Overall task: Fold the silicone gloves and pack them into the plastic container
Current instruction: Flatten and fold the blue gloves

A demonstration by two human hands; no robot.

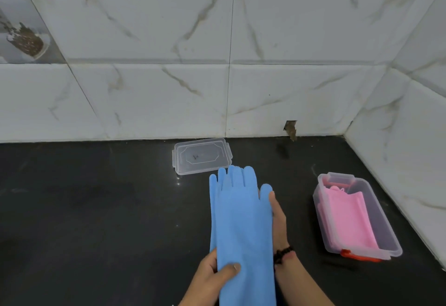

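Observation:
A long blue silicone glove [241, 221] lies stretched out in front of me, fingers pointing toward the wall, cuff toward me. My left hand [214, 274] grips its cuff end, thumb on top. My right hand [277, 216] lies under the glove's right side, mostly hidden, with its thumb showing beside the glove's thumb; its grip cannot be made out. To the right stands the clear plastic container [376, 211] with orange latches, holding folded pink gloves [347, 218]. The container's clear lid [201, 156] lies flat near the wall.
All of this sits on a black counter [96, 209]. Marble-patterned tiled walls close it off at the back and on the right. A chipped hole [290, 130] shows at the base of the back wall.

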